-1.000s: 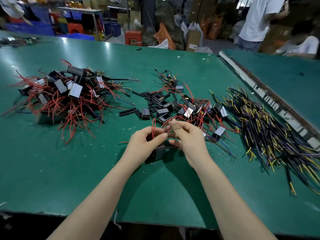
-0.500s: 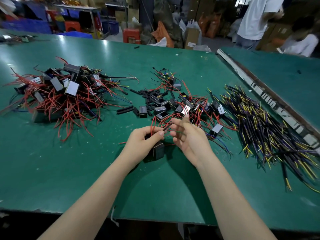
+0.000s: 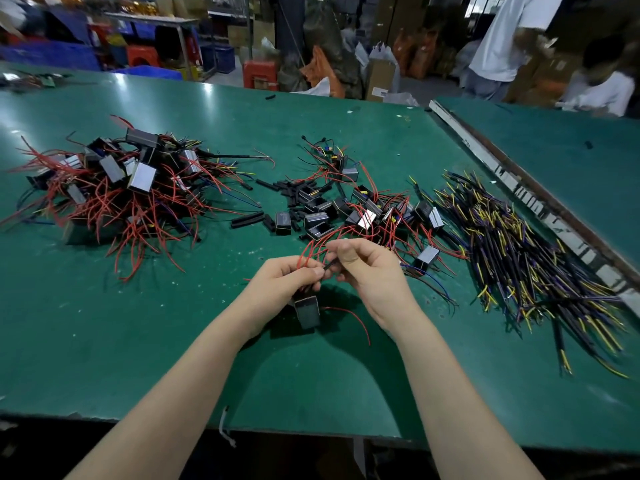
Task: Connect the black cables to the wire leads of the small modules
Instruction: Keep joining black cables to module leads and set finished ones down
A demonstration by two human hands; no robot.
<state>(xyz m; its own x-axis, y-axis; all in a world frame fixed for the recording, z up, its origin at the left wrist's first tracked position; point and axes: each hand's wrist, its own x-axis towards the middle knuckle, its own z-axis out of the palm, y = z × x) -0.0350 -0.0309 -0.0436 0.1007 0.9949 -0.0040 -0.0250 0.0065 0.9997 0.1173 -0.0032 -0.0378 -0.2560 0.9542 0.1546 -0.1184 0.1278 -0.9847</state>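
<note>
- A green table [image 3: 138,341] fills most of the view, its near edge worn.
- A second green table [image 3: 571,174] stands to the right, with a scuffed white-and-dark strip [image 3: 519,188] running along the gap between the two.
- Beyond the far edge stand two red plastic stools [image 3: 260,73], one further left than the other, and blue crates [image 3: 52,57].
- A cardboard box [image 3: 379,79] sits near an orange bag [image 3: 320,69].
- A person in a white shirt [image 3: 502,39] stands at the upper right; another person in white [image 3: 602,88] bends beside them.
- A small white cord [image 3: 227,429] hangs off the near table edge.
</note>
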